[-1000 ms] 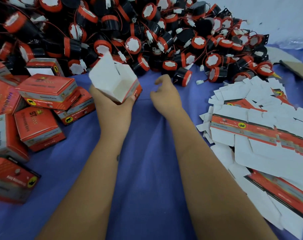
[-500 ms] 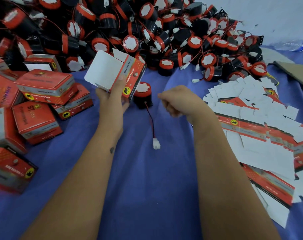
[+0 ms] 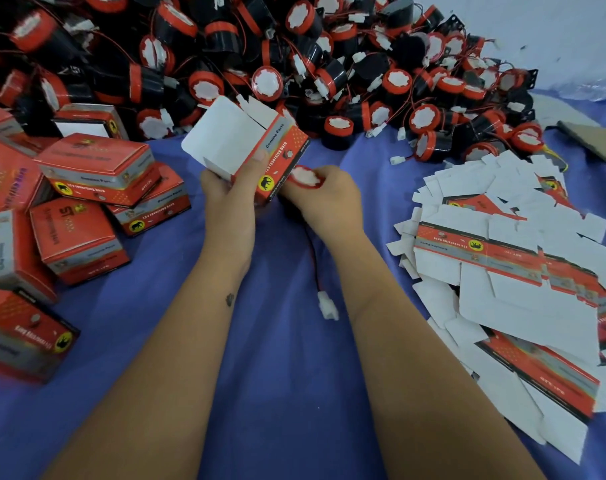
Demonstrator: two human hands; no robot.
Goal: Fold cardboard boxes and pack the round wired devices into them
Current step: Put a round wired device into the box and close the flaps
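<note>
The right hand [image 3: 324,195], an empty fist half a second ago, now grips the round device [image 3: 306,176] and has brought it against the box [image 3: 256,150]; its wire [image 3: 315,265] dangles over the cloth [image 3: 287,375]. The left hand [image 3: 230,199] still clasps the box, flap open.

We see a glossy printed cardboard box [image 3: 260,154], matt white inside, and just right of its grip a plastic round device [image 3: 306,176]; below both grips lies smooth blue cloth [image 3: 287,393].
</note>
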